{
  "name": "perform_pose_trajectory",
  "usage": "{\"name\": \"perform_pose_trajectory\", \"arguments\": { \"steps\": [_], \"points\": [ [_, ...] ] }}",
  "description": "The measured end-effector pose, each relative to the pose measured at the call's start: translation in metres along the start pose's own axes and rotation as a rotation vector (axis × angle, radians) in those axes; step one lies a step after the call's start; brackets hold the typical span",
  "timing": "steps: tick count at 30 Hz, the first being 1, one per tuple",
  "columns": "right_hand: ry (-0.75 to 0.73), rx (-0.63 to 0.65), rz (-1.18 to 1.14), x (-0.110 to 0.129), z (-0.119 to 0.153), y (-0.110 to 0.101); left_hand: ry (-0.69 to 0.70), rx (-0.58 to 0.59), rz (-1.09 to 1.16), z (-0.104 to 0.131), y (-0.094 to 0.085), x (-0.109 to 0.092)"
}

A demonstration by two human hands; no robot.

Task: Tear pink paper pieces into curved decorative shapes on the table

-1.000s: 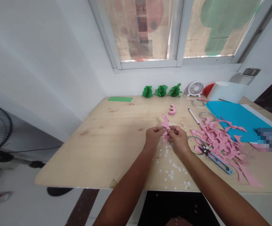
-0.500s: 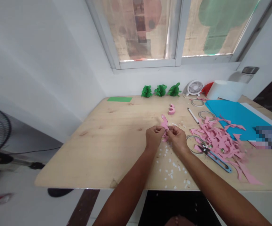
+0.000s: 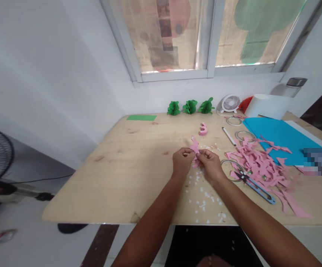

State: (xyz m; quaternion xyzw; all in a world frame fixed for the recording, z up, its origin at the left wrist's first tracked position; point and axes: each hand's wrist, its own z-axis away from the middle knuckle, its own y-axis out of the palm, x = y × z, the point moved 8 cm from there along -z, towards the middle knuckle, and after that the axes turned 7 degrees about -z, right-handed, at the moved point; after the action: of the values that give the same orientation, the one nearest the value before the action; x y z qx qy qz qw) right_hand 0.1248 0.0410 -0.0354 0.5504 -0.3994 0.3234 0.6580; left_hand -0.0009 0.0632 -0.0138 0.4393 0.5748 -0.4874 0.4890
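Between my two hands is a pink paper cutout (image 3: 194, 144) with a wavy edge, pinched near its middle. My left hand (image 3: 183, 159) grips it from the left with fingers closed. From the right, my right hand (image 3: 210, 161) pinches the same piece, fingertips almost meeting the left ones. The cutout's lower end is partly covered by the fingers. Just beyond it lies another curved pink paper piece (image 3: 203, 129). Small white scraps (image 3: 202, 204) are scattered on the wooden table (image 3: 116, 178) around and below my hands.
Right of my hands lie blue-handled snips (image 3: 258, 188), a wire ring (image 3: 224, 174), a heap of pink paper offcuts (image 3: 261, 161), a white pen (image 3: 229, 136) and blue sheets (image 3: 280, 139). Green paper shapes (image 3: 190, 106) and a small white fan (image 3: 230, 103) stand at the back.
Both hands stay in nearly the same place on the pink cutout. Only the fingertips shift slightly; nothing else on the table has moved.
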Motion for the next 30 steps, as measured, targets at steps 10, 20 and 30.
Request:
{"name": "perform_pose_trajectory", "arguments": {
  "steps": [10, 20, 30],
  "points": [
    [0.02, -0.03, -0.068, 0.002, 0.001, -0.001, -0.013, -0.016, 0.022, -0.002, -0.004, 0.002],
    [-0.049, -0.1, -0.043, 0.011, -0.004, -0.012, -0.064, 0.036, 0.066, -0.008, -0.009, 0.002],
    [-0.181, -0.158, 0.09, 0.03, -0.003, -0.019, 0.006, 0.133, 0.128, -0.004, 0.002, -0.003]
  ]
}}
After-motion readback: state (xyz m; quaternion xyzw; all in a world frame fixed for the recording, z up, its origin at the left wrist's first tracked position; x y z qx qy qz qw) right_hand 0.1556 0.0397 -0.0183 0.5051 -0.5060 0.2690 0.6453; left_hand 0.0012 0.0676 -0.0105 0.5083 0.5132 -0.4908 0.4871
